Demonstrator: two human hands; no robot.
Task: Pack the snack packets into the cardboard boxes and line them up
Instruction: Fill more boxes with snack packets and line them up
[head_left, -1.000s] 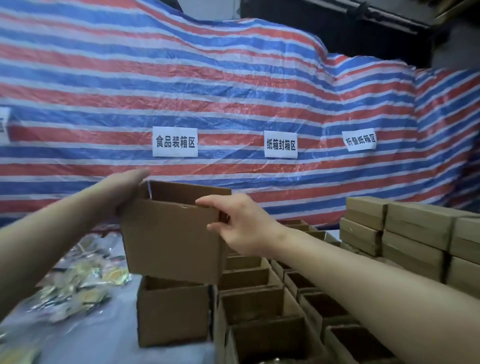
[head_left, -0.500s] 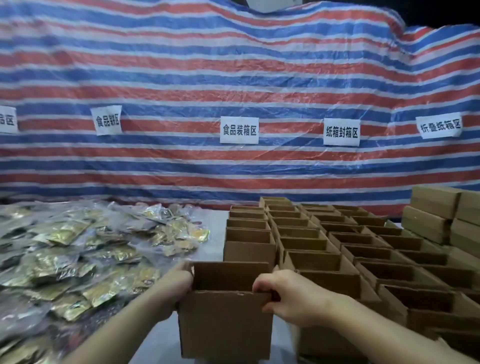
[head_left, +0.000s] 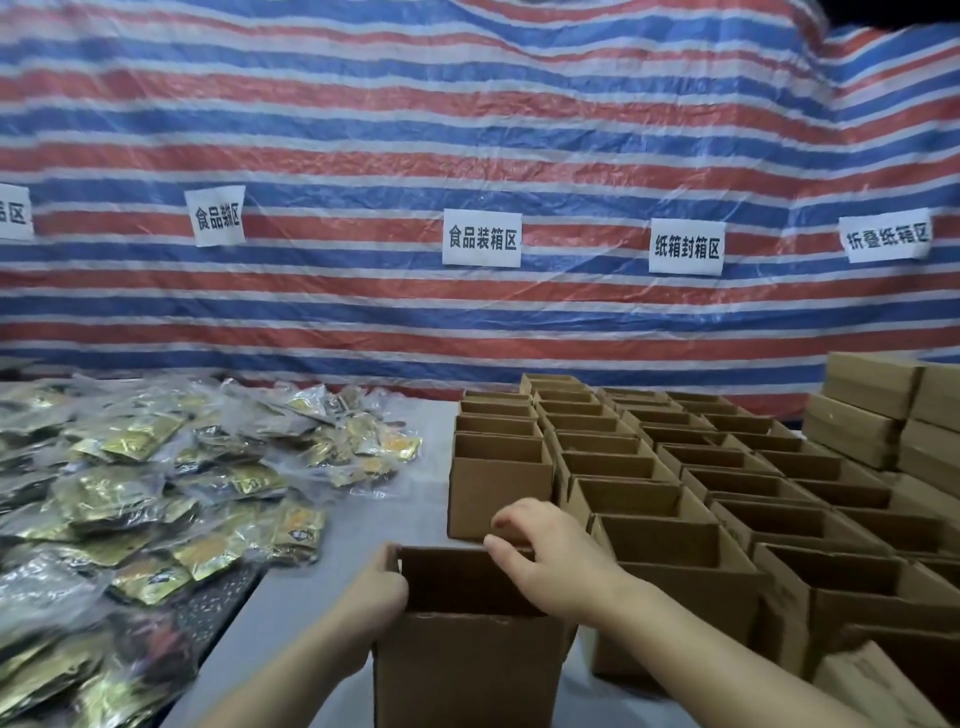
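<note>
An open brown cardboard box (head_left: 467, 670) stands upright on the grey table at the front, in line with the leftmost row of open boxes (head_left: 496, 488). My left hand (head_left: 374, 597) grips its left wall at the rim. Over the far right rim, my right hand (head_left: 550, 556) hovers with its fingers spread and curled, and I cannot tell if it touches the box. The box's inside looks dark; its contents are hidden. A big heap of gold and clear snack packets (head_left: 130, 499) covers the table's left side.
Several rows of open cardboard boxes (head_left: 727, 467) fill the right of the table. Closed flat boxes (head_left: 872, 410) are stacked at the far right. A striped red, blue and white tarp (head_left: 467, 130) with paper labels hangs behind. Bare grey tabletop (head_left: 311, 597) shows between packets and boxes.
The box, held up in the air a second ago, has come down onto the table at the front of the left row. My right hand has loosened from its rim.
</note>
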